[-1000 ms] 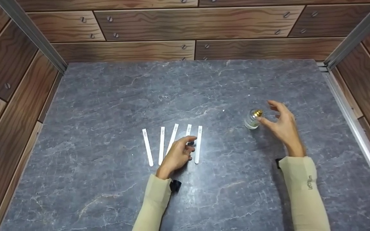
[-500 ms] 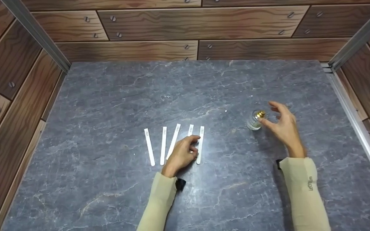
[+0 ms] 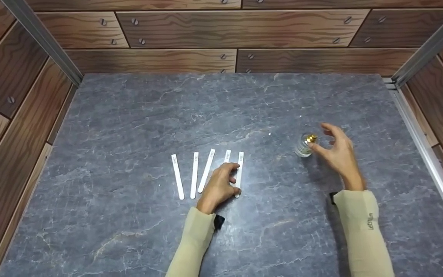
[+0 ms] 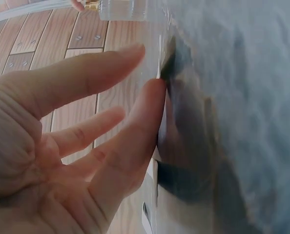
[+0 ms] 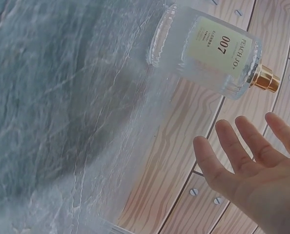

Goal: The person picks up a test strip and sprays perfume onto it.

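Note:
Several slim white paper strips, like perfume test strips (image 3: 177,177), lie in a row on the table, small print at their far ends. My left hand (image 3: 219,184) hovers low over the right-hand strips, its fingers apart, and partly covers them. In the left wrist view a fingertip (image 4: 155,92) meets the tabletop, at or beside a strip; which one I cannot tell. A clear glass perfume bottle (image 3: 303,149) with a gold spray top stands upright at the right. My right hand (image 3: 338,156) is spread beside it, thumb near the gold top; the right wrist view shows the fingers (image 5: 233,151) apart from the glass.
The grey marble-patterned table (image 3: 160,104) is bordered by wood-print panels (image 3: 240,29) at the back and both sides. Metal rails (image 3: 425,150) run along its right edge and up the corners. Between strips and bottle lies bare tabletop.
My left hand has moved slightly right, over the rightmost strip, and its thumb now shows near that strip's lower end. The right hand and the bottle have stayed in place.

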Demonstrator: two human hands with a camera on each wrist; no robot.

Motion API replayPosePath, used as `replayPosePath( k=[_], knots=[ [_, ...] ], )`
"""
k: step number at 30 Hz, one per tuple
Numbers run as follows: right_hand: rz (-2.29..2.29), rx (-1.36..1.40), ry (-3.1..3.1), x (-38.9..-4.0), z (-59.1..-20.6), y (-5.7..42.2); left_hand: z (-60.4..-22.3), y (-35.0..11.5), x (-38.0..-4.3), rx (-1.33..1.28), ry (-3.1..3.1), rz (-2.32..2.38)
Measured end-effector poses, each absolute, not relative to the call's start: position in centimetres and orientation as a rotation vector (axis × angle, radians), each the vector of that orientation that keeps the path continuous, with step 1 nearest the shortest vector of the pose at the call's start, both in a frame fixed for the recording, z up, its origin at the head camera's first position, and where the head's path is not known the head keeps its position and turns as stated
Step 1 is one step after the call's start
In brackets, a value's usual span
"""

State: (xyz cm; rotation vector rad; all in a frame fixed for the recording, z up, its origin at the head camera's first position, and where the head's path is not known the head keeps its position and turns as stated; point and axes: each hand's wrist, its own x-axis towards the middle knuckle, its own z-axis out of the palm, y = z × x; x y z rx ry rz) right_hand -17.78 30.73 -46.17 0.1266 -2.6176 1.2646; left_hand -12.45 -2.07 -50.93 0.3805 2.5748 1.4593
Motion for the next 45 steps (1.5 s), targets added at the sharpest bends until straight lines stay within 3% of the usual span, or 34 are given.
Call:
replayPosePath(
  k=[13,45],
  knots=[
    [1.296,0.130,-2.652,-17.9,-46.2,30.4,-50.9,-1.4,-12.4,0.504,2.820,1.165],
    [1.335,0.116,-2.638,-17.7,-46.6,30.8,-51.0,-0.5,-12.2,0.569,2.911,1.115]
  ],
)
